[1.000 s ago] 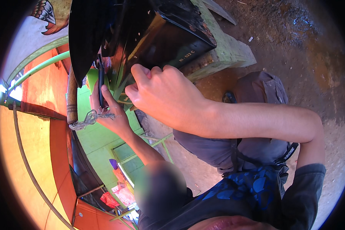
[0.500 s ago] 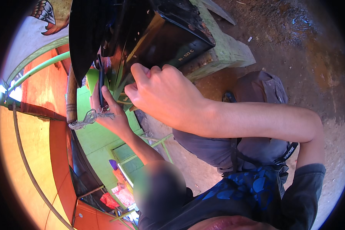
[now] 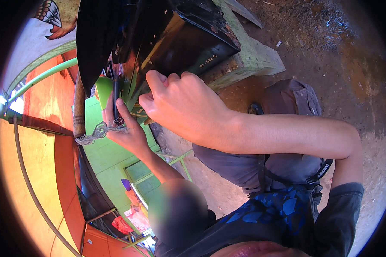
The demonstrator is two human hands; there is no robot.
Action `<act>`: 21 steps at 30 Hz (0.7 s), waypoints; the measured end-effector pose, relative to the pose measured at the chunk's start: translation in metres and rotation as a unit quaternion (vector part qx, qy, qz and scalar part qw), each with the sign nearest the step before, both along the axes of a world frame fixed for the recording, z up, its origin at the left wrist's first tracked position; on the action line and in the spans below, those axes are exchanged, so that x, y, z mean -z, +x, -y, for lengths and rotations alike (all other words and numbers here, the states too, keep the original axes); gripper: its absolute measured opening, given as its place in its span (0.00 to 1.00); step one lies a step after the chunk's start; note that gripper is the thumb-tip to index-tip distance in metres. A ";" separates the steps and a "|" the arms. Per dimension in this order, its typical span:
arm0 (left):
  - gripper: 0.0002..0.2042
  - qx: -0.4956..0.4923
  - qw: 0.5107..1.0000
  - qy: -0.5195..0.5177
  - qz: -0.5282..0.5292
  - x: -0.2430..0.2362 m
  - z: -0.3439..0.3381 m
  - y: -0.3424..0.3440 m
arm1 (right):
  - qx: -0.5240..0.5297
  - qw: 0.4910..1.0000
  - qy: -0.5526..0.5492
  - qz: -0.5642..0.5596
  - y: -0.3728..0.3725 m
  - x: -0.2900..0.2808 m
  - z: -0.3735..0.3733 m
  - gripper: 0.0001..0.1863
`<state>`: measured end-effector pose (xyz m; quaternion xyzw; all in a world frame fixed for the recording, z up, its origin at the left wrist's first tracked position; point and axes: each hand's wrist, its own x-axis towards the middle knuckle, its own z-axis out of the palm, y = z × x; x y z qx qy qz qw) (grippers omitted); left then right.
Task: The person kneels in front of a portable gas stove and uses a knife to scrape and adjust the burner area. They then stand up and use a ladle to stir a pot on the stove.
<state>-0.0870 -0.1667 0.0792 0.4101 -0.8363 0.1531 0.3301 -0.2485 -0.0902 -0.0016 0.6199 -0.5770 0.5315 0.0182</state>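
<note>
The left hand clamps a slim black handle beside the left edge of a black boxlike appliance; the right hand curls at its near edge, any grip indeterminable.

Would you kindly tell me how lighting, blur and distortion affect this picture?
Head view: white glare at left rim; head view: black box largely dark; head view: heavy blur below left forearm, right hand sharp; head view: strong fisheye bending.
</note>
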 end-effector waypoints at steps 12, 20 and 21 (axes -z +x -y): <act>0.12 -0.011 1.000 0.003 -0.022 0.005 0.008 0.004 | 0.002 1.000 0.001 0.000 -0.001 0.000 0.002 0.06; 0.15 -0.044 0.998 0.031 -0.020 0.004 0.010 0.011 | -0.004 1.000 0.005 -0.003 -0.001 0.000 0.002 0.06; 0.15 -0.045 0.998 0.032 -0.019 0.004 0.010 0.011 | -0.003 1.000 0.006 -0.005 0.000 0.000 0.002 0.06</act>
